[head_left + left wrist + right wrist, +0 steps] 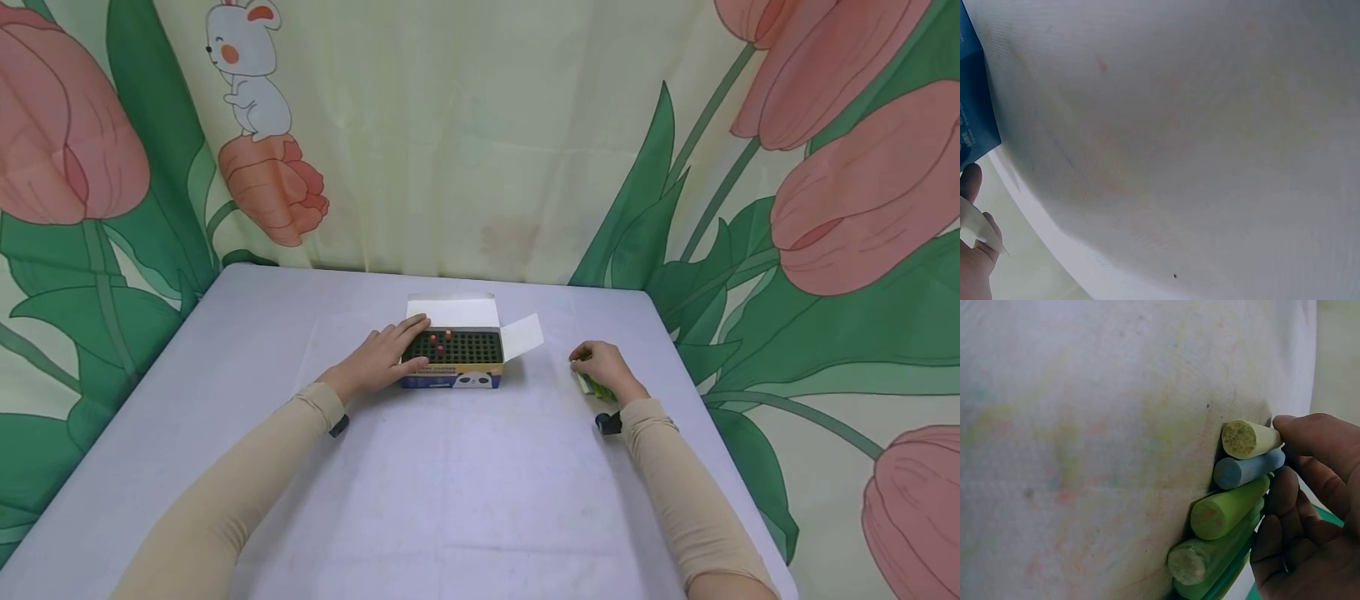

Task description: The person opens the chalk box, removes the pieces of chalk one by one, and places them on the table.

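My left hand (378,358) rests at the left end of an open chalk box (450,377), its fingers extended along the rear left corner and its thumb by the front edge. Inside the box is a dark tray of holes, where a few reddish and orange chalk sticks (440,349) stand. In the left wrist view, a blue box side (975,100) and a white flap between the fingers show. My right hand (1316,500) pinches the far end of a pale yellow chalk stick (1247,439). Beside it on the cloth lie a blue chalk (1244,470) and several green chalks (1225,512).
A white cloth (450,492) covers the table. The box's white lid (452,312) stands raised at the back, and a side flap (522,335) sticks out right, towards the right hand. Behind the table hangs a curtain (450,167) with printed tulips.
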Tool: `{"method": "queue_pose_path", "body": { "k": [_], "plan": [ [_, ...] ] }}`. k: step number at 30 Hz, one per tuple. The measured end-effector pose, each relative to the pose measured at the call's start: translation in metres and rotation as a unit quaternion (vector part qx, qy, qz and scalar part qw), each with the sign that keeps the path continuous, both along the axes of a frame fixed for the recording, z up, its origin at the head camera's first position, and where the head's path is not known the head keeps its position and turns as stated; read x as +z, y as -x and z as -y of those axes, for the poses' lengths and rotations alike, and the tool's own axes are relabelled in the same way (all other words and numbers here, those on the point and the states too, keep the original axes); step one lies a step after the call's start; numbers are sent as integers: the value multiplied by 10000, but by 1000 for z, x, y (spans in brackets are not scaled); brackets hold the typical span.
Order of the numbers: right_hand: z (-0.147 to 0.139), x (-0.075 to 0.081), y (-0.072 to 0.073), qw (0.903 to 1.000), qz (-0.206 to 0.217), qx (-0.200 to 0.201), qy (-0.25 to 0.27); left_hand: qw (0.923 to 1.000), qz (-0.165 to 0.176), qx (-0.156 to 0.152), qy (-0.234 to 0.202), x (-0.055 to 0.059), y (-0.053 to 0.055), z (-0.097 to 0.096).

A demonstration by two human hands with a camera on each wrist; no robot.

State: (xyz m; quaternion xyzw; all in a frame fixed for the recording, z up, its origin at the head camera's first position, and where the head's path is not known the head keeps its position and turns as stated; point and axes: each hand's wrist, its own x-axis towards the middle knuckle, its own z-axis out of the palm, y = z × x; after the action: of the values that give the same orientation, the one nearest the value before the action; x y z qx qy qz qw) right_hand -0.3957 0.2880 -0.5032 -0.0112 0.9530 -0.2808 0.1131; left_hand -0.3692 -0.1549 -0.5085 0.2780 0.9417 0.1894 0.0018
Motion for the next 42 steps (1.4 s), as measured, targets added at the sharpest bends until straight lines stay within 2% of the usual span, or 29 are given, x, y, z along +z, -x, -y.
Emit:
{"method": "queue_pose_path", "body": {
  "k": [13, 20, 35, 42],
  "plan": [
    [0, -3, 2, 9999, -21, 40, -125, 10000, 6, -51, -25, 0, 2, 0],
    [4, 1, 0, 9999, 51, -122, -7, 10000, -8, 12, 30, -3, 4, 2],
    [-3, 4, 3, 9999, 118, 38, -113, 10000, -21, 1, 27, -1, 2, 1],
    [-7, 10, 5, 9997, 225, 11, 60, 10000, -83, -17, 18, -3, 4, 1]
  ]
}}
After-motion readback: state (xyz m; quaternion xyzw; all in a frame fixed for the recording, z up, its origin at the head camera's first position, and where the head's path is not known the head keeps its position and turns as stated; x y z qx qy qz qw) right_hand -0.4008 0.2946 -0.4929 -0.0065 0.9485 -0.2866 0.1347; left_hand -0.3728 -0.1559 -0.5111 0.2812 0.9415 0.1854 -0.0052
